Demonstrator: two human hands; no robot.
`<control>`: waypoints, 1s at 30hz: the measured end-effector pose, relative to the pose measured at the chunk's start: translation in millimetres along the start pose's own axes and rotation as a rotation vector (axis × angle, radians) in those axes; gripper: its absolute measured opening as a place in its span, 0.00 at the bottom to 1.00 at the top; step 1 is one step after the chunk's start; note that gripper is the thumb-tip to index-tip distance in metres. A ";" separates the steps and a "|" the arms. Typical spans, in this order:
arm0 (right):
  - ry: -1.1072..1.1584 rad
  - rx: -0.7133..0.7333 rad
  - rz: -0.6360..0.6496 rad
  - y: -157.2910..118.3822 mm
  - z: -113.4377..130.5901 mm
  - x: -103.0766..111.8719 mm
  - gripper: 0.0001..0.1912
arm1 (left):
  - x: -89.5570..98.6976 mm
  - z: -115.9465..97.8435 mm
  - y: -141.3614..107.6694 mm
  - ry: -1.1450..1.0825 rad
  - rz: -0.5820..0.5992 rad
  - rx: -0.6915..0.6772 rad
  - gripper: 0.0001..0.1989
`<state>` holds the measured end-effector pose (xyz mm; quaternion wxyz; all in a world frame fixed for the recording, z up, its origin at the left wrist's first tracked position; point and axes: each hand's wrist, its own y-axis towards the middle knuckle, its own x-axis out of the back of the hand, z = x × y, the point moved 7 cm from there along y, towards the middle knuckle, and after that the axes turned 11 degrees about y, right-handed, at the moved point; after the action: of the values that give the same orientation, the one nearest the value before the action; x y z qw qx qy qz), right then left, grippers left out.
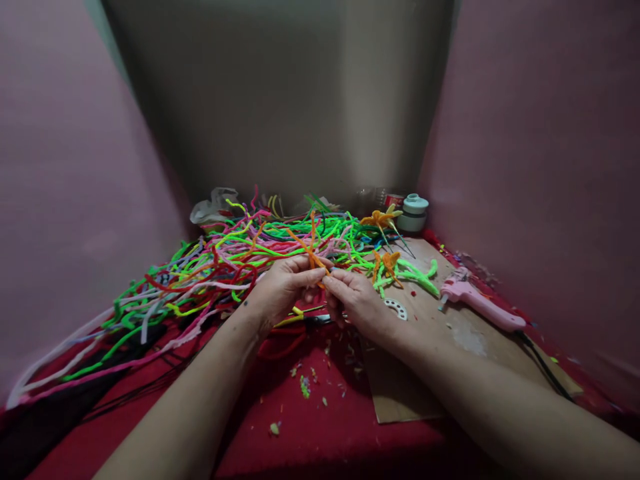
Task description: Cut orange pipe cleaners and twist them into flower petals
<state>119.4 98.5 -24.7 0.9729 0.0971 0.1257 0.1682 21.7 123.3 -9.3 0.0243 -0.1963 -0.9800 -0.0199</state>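
Note:
Both hands meet at the middle of the view around orange pipe cleaners (311, 252), whose free ends stick up and spread apart. My left hand (293, 283) pinches them between thumb and fingers. My right hand (353, 293) is closed at their lower end, its fingertips almost touching the left ones. Just below the hands lies a yellow-handled tool (293, 321), partly hidden. Behind them is a big heap of loose pipe cleaners (225, 257) in green, pink, red, white and yellow. To the right rests an orange pipe-cleaner flower (387, 267) with green pieces (417, 275).
A pink glue gun (483, 303) with a black cord lies on a cardboard sheet (415, 373) at the right. Near it is a white ring with holes (396, 309). Jars (414, 212) stand at the back, and scraps (305, 387) litter the red cloth (280, 440). Walls enclose three sides.

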 end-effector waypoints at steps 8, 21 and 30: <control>0.296 -0.106 0.089 3.5 -7.4 -1.0 0.15 | -4.2 0.2 -1.6 -0.063 0.049 -0.006 0.10; 0.667 -0.371 0.139 3.8 -26.9 -5.0 0.23 | -10.2 4.4 -3.2 -0.032 -0.017 0.051 0.08; 0.857 -0.501 0.078 -1.5 -28.8 -7.3 0.13 | -14.0 6.1 -5.6 -0.085 -0.012 0.066 0.09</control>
<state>105.2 98.7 -50.9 0.8202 -0.2130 0.4661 0.2542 32.2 113.1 -16.2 -0.0110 -0.1899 -0.9815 0.0204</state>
